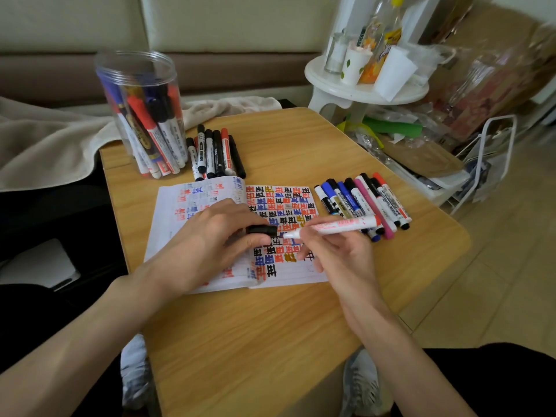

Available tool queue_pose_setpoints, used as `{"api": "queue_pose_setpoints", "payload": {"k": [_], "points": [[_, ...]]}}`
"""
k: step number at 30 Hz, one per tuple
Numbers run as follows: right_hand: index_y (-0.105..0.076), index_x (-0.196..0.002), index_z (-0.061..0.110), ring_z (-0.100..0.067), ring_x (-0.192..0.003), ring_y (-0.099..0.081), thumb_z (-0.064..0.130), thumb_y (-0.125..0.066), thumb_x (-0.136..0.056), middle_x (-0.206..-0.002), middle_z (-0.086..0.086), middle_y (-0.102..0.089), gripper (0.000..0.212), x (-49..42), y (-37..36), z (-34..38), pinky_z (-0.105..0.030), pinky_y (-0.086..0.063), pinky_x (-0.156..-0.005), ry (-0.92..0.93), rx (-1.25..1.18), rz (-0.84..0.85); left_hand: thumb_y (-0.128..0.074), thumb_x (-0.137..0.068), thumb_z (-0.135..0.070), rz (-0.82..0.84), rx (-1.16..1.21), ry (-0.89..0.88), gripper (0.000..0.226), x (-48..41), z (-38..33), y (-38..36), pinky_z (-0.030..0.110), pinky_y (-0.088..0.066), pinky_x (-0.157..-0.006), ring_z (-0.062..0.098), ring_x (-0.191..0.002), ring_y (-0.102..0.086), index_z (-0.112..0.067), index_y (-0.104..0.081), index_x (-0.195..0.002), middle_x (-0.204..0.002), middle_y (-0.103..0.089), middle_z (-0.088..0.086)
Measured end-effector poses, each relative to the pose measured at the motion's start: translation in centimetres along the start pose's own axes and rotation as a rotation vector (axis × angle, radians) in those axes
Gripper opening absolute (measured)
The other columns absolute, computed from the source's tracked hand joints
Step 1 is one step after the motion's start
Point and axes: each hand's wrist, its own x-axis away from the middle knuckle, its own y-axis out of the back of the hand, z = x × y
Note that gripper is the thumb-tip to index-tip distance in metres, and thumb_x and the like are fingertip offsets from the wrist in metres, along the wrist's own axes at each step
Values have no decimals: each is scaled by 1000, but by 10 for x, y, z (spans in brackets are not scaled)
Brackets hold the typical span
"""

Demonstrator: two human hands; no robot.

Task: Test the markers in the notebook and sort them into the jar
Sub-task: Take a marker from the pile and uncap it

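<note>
Right hand (337,257) grips marker (331,227) across notebook's (279,200) right edge.

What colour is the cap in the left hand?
The cap is black; head view.

A pale cushioned sofa (225,22) backs the wooden bench (255,326), with a beige blanket (45,145) rumpled on its seat. To the right stand a white round stand (361,91) crowded with bottles and cups and a white wire rack (493,145) on the tan tiled floor (496,266). The light is soft and even.

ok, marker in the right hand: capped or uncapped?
Uncapped. The marker in the right hand shows a bare tip over the notebook; the left hand pinches a black cap beside it.
</note>
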Motion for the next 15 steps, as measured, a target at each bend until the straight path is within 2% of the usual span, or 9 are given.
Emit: {"api": "queue_pose_setpoints", "payload": {"k": [5,11,15], "points": [[-70,-108,5,-19,-73,-70,12,-78,-90,-87,-8,-77,21,0,-4,1,-19,-48,-56,-21,-34,-1,-46,-99,-60,12,-15,-1,48,-1,-1,0,34,-51,-80,10,-96,-58,-25,-70,-122,-100,-67,-12],[-74,-109,10,-18,-74,-67,20,-80,-89,-96,-4,-77,23,-1,-5,0,-23,-46,-58,-53,-15,53,-53,-101,-47,-17,20,25,35,0,3,0,31,-50,-83,6,-99,-58,-24,-69,-123,-106,-65,-14],[-77,-110,15,-14,-74,-63,23,-82,-87,-91,-1,-75,25,-3,-6,-2,-25,-45,-61,-79,-8,84,-52,-103,-49,-10,47,15,34,1,2,-1,31,-51,-84,5,-101,-59,-26,-68,-122,-107,-65,-16]]}}
